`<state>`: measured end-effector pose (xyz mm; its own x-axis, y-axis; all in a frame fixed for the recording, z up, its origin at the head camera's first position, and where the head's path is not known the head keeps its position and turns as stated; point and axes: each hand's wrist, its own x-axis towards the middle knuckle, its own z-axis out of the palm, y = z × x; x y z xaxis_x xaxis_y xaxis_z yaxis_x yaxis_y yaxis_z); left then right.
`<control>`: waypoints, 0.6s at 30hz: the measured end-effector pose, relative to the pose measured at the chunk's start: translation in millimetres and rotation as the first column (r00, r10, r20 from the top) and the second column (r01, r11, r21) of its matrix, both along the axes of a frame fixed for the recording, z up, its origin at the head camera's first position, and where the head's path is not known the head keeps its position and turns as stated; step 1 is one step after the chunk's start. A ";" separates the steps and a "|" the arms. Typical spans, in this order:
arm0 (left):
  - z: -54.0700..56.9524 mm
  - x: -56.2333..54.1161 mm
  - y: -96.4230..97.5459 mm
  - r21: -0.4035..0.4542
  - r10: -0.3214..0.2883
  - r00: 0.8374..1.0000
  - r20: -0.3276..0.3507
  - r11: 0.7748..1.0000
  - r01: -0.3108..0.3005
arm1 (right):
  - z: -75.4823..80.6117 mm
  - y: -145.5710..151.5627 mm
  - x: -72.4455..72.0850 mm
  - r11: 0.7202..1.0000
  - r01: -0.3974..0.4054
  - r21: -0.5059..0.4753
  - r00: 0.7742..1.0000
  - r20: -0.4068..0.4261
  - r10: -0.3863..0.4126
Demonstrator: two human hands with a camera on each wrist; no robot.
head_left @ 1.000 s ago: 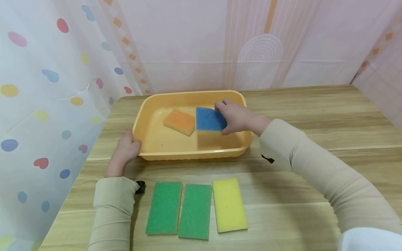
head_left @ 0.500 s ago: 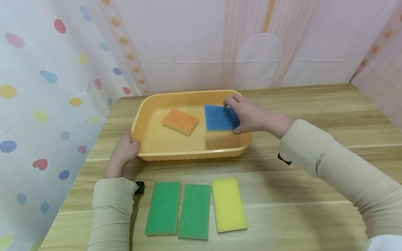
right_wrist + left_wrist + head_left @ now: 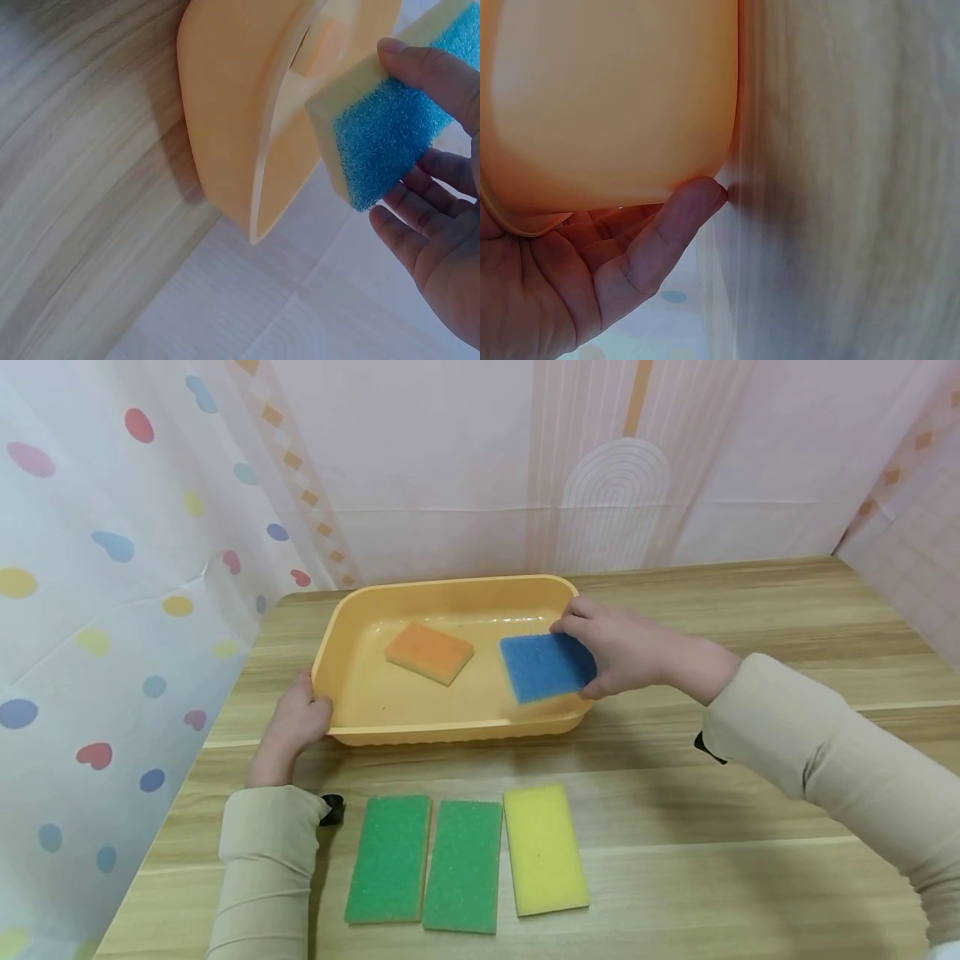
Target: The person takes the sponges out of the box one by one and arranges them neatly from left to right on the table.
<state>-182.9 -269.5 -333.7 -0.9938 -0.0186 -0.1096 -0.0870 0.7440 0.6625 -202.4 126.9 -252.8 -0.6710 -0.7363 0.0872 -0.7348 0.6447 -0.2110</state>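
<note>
A blue-topped sponge (image 3: 546, 667) is pinched between the thumb and fingers of my right hand (image 3: 626, 647), over the right part of a yellow plastic basin (image 3: 450, 727). The right wrist view shows the sponge (image 3: 390, 135) tilted, its pale foam side on the left, above the basin's rim. An orange sponge (image 3: 429, 653) lies on the basin floor, left of the blue one. My left hand (image 3: 298, 717) grips the basin's near left corner at the rim; in the left wrist view its fingers (image 3: 664, 240) lie against the outer wall.
Two green sponges (image 3: 388, 858) lie side by side on the wooden table (image 3: 712, 860) in front of the basin. To their right is a yellow sponge (image 3: 546, 850). A patterned curtain (image 3: 450, 460) hangs behind the table and along its left side.
My right hand has moved to the right with the blue sponge, which now tilts slightly and sits closer to the basin's right wall. The left hand keeps its hold on the basin.
</note>
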 end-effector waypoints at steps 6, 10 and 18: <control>-0.2 -0.2 -0.6 0.000 0.005 1.000 0.012 1.000 -0.005 | -0.4 8.3 7.3 0.999 -0.034 0.029 0.999 0.000 0.034; 0.4 0.0 -0.3 -0.010 0.007 1.000 0.020 1.000 -0.007 | -1.6 16.1 14.2 0.997 -0.054 0.054 0.999 0.000 0.054; 2.0 -0.4 -1.4 -0.021 0.001 1.000 0.018 1.000 -0.001 | -10.6 29.6 26.8 0.983 -0.182 -0.010 0.982 -0.048 0.181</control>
